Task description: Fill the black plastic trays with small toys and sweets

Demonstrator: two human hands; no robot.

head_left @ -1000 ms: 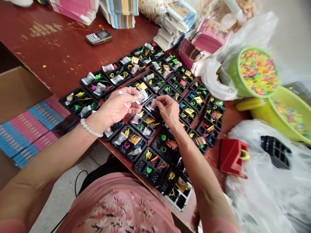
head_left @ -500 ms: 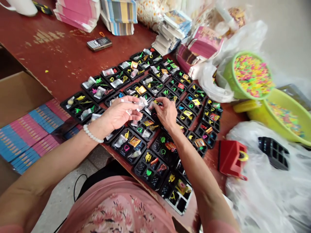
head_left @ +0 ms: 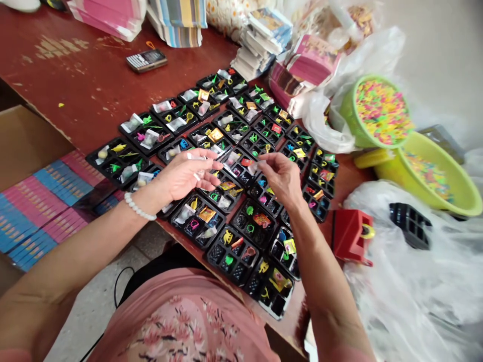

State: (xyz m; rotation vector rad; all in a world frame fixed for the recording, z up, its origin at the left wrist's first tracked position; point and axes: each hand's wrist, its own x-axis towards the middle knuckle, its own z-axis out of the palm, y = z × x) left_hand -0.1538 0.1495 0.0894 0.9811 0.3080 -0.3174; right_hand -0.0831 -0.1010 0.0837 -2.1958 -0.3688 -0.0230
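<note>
Black compartment trays (head_left: 217, 251) holding small colourful plastic toys and wrapped sachets cover the middle of the red table. Above the trays, my left hand (head_left: 188, 176) has its palm turned up and its fingers curled around small white wrapped packets (head_left: 196, 176). To its right, my right hand (head_left: 281, 178) pinches a small clear-wrapped packet (head_left: 256, 167) between thumb and fingertips, just over a tray. A white bead bracelet (head_left: 139, 207) circles my left wrist.
Green tub (head_left: 350, 108) and yellow-green basin (head_left: 462, 176) of small pieces stand right. Near them are a red tape dispenser (head_left: 352, 236) and plastic bags (head_left: 407, 296). Behind lie a phone (head_left: 147, 60) and stacked cartons (head_left: 260, 40). Pink and blue boxes (head_left: 49, 201) are lower left.
My right hand has moved right, away from my left hand, with a packet at its fingertips. A packet that showed at my left fingertips is no longer there. The view has shifted slightly.
</note>
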